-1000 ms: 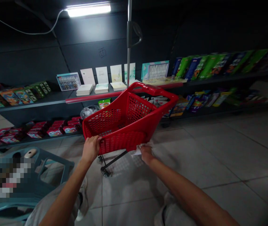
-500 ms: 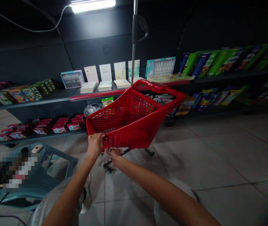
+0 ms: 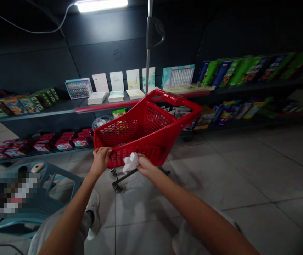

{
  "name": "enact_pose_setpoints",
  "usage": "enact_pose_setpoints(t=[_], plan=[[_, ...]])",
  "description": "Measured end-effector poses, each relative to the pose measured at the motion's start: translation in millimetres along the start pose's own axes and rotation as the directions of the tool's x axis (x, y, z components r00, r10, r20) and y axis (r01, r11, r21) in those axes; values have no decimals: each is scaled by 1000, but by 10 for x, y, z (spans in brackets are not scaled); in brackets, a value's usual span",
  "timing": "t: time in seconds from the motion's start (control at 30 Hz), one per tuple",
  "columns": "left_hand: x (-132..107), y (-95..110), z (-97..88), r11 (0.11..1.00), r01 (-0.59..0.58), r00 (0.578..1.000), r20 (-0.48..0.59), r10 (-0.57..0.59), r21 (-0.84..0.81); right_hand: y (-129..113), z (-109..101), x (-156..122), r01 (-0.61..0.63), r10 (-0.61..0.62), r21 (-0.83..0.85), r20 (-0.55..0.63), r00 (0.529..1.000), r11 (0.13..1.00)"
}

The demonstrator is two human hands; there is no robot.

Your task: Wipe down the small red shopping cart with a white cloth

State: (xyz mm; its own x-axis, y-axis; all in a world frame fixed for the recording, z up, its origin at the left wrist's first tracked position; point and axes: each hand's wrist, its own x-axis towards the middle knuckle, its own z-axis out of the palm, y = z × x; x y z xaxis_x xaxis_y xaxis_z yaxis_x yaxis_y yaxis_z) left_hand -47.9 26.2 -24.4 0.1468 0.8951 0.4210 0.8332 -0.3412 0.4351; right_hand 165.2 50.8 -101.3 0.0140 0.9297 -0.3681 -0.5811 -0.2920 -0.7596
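Note:
A red plastic shopping trolley (image 3: 140, 132) with a mesh basket stands on small wheels in front of me. My left hand (image 3: 100, 161) grips the top rim of its near wall. My right hand (image 3: 144, 165) presses a crumpled white cloth (image 3: 130, 162) against the same near wall, to the right of my left hand. The cloth bunches out from my fingers. The basket holds nothing that I can see, though its floor is partly hidden by the near wall.
Dark shelves (image 3: 31, 111) with boxed goods, cards and packets run along the wall behind the trolley. A metal pole (image 3: 147, 56) with a black handle rises behind it. A teal plastic crate (image 3: 52, 180) sits low on the left, on a tiled floor (image 3: 220, 177).
My right hand has moved the cloth from the underside of the near wall up onto its outer face. My left hand stays on the rim, and the trolley has shifted slightly.

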Motion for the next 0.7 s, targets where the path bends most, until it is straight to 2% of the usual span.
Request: enact_pose_setpoints(t=[0.17,0.23,0.3,0.4,0.5,0.57,0.63,0.7], plan=[[62,-129,-54,1000,-23,1000,-1,23,14,-731,-589,34,52,-45,46,-158,986,998],[84,-162,-67,999,-33,999,0,33,27,-1020,-780,11,127,-113,56,-211,971,990],[102,-182,-70,998,-39,999,-1,39,50,-1256,-909,-27,240,-218,39,-296,930,970],[107,-167,-63,993,-61,998,-28,64,103,-1455,-960,-100,384,-369,-58,-436,821,922],[78,-71,-37,975,-119,986,-96,139,189,-1508,-879,-186,492,-548,-249,-474,689,834],[45,36,2,963,-144,977,-125,175,227,-1530,-797,-250,576,-722,-436,-411,556,691],[11,159,64,962,-149,977,-115,178,230,-1573,-723,-314,636,-856,-576,-292,427,514],[-13,273,136,961,-147,982,-80,170,235,-1639,-671,-366,671,-913,-624,-206,352,400]])
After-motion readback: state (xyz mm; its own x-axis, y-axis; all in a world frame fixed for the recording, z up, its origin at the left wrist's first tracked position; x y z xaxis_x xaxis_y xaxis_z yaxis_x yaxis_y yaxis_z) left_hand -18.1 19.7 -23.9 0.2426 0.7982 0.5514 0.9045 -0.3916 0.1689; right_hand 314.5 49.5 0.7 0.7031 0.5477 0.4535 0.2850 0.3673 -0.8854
